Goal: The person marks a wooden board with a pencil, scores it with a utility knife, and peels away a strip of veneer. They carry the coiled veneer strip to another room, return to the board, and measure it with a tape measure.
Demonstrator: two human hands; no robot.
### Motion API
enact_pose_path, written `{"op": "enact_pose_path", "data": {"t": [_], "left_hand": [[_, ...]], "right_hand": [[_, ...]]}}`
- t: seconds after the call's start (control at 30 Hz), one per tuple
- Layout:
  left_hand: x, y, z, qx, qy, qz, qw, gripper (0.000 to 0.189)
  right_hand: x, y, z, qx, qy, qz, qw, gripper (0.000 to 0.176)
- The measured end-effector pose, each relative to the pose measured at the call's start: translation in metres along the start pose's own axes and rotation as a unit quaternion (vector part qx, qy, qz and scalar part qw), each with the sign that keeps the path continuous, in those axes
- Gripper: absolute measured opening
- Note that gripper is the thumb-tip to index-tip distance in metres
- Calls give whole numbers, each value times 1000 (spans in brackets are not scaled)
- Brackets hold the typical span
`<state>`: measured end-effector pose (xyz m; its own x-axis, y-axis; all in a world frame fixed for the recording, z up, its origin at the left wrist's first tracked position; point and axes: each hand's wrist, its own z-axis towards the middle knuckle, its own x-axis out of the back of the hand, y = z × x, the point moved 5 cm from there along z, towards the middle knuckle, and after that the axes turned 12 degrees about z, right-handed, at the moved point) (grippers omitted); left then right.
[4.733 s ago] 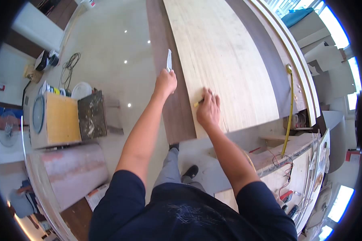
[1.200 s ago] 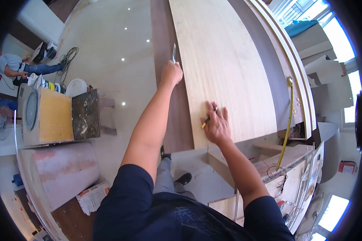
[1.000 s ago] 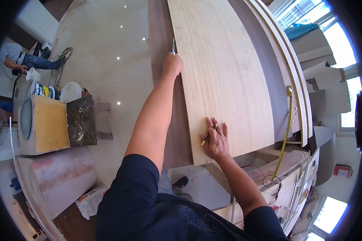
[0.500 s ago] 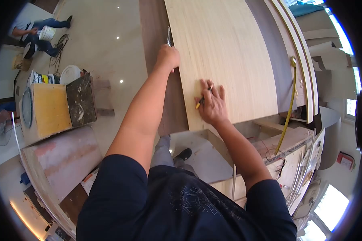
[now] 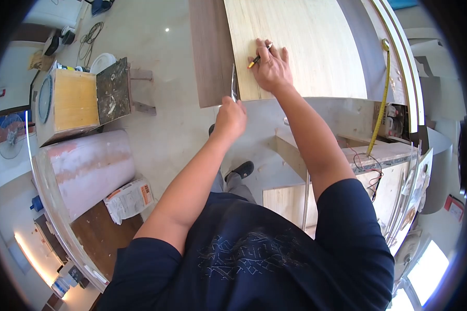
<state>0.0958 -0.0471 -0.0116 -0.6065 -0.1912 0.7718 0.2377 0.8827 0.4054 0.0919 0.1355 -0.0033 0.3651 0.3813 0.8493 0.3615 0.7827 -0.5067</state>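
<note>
My left hand [image 5: 230, 118] is closed around a slim silver metal tool [image 5: 234, 83], whose exact kind I cannot make out. The tool lies along the left edge of a pale wood-grain board [image 5: 301, 41], near its close corner. My right hand [image 5: 273, 71] rests on the board with its fingers partly spread. Between those fingers is a yellow-and-black pencil [image 5: 253, 62]. Under the board's left side a brown wood-grain panel [image 5: 211, 57] sticks out.
A yellow tape measure [image 5: 381, 111] is extended at the right, beside a wooden frame with wires [image 5: 368, 165]. To the left stand a yellow-sided box [image 5: 77, 99], a stained dark panel [image 5: 113, 89] and a printed bag [image 5: 129, 198]. A cable [image 5: 90, 39] lies coiled on the floor.
My left hand has drawn the metal tool toward me along the board's edge. The view has shifted, and the person with a white bucket is largely out of sight.
</note>
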Motion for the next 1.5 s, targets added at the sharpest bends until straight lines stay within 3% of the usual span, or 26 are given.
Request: {"op": "enact_pose_path", "data": {"t": [0.17, 0.23, 0.3, 0.33, 0.37, 0.43, 0.47, 0.53, 0.7, 0.8, 0.9, 1.0, 1.03, 1.13, 1.17, 1.23, 1.43, 1.5], "left_hand": [[-7, -6, -50, -10, -7, -3, 1000, 35], [-3, -8, -79, -4, -56, -30, 998, 36], [-49, -51, -119, 21, -232, 37, 972, 37], [-73, -78, -163, -52, -202, 92, 974, 37], [-75, -100, -180, -107, -190, 55, 974, 38], [-18, -103, -150, 27, -216, 139, 966, 40], [4, -117, -159, 72, -267, 107, 955, 41], [41, -125, -115, 90, -232, 51, 967, 41], [50, -198, -119, 155, -194, -39, 968, 34], [45, -241, -104, 180, -287, -314, 887, 31], [71, -245, -82, 96, -372, -437, 813, 31], [103, -258, -42, 92, -428, -427, 791, 32], [113, -263, -28, 89, -436, -435, 783, 31], [151, -277, 4, 73, -432, -403, 804, 32], [168, -280, 12, 53, -440, -408, 798, 32], [192, -289, 29, 50, -436, -407, 801, 32], [233, -301, 88, 43, -427, -408, 806, 30], [244, -298, 117, 40, -423, -407, 809, 30]], "right_hand": [[2, -3, -2, -19, -34, -23, 999, 56], [-4, 1, -1, -20, -22, -21, 999, 57], [-2, 2, -1, -19, -19, -3, 1000, 59], [-12, -8, -9, -16, -25, 0, 1000, 59], [-14, -9, -2, -15, -4, -8, 1000, 59], [-8, 12, 0, 14, 11, -24, 1000, 58], [2, -2, -3, 2, -2, -28, 1000, 58], [8, -8, -1, -35, -31, -19, 999, 58], [6, -9, -1, -47, -47, -15, 998, 57], [11, -10, -1, -66, -50, -27, 996, 57], [5, -10, 2, -59, -30, -61, 996, 58], [-2, -3, 1, -6, 5, -89, 996, 61], [0, -7, 1, -30, -14, -58, 998, 62], [-1, -6, 3, -73, -17, -75, 994, 61], [0, -9, 4, -49, -10, -84, 995, 63], [1, -16, 5, -54, -13, -80, 995, 47], [0, -12, 3, -50, -43, -98, 993, 42], [-1, -14, 3, -50, -30, -95, 994, 60]]}}
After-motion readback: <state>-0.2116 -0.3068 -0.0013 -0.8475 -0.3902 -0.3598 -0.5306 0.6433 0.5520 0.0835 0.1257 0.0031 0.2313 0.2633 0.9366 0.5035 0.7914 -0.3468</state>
